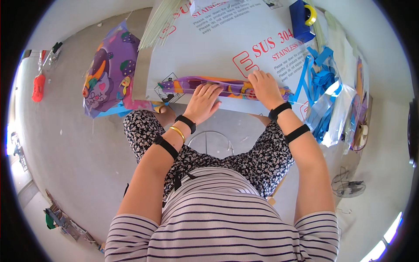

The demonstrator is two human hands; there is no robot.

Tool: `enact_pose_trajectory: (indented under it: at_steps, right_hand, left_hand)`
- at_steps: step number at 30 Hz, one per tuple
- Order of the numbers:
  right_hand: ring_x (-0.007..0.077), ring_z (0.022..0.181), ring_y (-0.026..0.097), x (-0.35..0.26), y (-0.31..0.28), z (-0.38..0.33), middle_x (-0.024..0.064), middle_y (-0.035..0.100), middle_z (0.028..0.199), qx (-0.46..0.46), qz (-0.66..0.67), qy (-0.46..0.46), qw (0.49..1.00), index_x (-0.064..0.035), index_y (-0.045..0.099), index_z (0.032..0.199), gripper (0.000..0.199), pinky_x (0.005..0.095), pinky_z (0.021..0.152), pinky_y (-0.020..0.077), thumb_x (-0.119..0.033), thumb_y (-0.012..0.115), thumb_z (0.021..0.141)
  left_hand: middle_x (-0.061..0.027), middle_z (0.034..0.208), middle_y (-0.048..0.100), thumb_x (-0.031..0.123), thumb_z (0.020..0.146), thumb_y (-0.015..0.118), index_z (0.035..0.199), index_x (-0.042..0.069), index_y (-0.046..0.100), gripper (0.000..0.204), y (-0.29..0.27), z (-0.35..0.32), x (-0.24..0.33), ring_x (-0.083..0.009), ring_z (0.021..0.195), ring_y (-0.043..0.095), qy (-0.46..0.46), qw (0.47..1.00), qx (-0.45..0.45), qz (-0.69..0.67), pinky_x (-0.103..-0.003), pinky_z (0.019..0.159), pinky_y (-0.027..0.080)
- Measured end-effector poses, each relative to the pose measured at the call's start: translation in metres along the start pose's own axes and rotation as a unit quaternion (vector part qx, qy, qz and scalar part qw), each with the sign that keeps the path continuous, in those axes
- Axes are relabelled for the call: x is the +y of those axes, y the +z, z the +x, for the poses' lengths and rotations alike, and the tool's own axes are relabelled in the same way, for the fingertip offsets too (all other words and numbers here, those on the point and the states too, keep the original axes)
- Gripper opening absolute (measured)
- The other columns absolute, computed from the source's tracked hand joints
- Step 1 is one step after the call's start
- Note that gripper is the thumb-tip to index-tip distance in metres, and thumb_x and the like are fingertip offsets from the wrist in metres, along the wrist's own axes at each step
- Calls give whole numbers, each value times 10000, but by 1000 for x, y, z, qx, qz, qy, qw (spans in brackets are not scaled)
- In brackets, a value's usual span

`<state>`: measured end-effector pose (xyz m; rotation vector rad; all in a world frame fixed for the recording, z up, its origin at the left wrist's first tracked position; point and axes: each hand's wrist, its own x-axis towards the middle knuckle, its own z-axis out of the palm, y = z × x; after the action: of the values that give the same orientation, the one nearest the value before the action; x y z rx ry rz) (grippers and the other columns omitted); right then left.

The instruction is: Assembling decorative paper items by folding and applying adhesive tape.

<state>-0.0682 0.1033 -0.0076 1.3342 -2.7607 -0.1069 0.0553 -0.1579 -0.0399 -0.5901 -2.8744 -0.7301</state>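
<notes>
A long, narrow folded strip of purple printed sheet with orange and yellow figures lies across the near part of the white board. Thin pale lines, like a slim rod or cord, run along its near side. My left hand presses on the strip near its middle, fingers bent over it and thumb toward me. Farther right, my right hand grips the strip with curled fingers, its fingertips at the far edge. What lies beneath both palms is hidden.
A bundle of pale thin rods lies at the far left of the board. A blue tape dispenser stands far right, above tangled blue ribbons and clear plastic. Purple printed sheets hang off the left side. A fan stands right.
</notes>
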Motion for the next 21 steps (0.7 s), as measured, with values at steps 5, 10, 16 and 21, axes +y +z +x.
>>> enact_pose_trajectory:
  at_steps: [5,10,16,21]
  right_hand:
    - [249,1076,563,-25,2,-29,60,548,1129,23,11,-19,999,-130,532,1227,351,392,932,474,-140,625,888]
    - [273,1206,527,-31,0,-43,77,544,1247,36,75,-10,996,-135,513,1381,535,429,1056,431,-139,657,866]
    - [274,1198,530,-22,20,-48,76,545,1252,58,19,-27,998,-165,534,1394,544,426,1058,432,-143,640,861]
    - [257,1131,542,-24,13,-50,67,544,1177,47,-2,-32,998,-180,542,1411,568,411,1025,441,-144,645,854]
  left_hand:
    - [-126,1321,535,179,906,684,1307,74,578,428,-4,-11,-7,-335,1246,514,5,999,0,-43,-465,1107,408]
    - [-117,1235,550,165,888,698,1279,67,606,414,-15,-13,-3,-318,1186,538,19,1000,-4,21,-452,1060,435]
    - [-83,1183,556,199,870,735,1171,107,612,338,-22,-7,-3,-293,1155,543,26,999,12,39,-434,1027,443]
    - [-62,1131,571,193,863,747,1108,115,602,295,-29,14,-2,-270,1132,556,29,997,39,62,-429,1007,455]
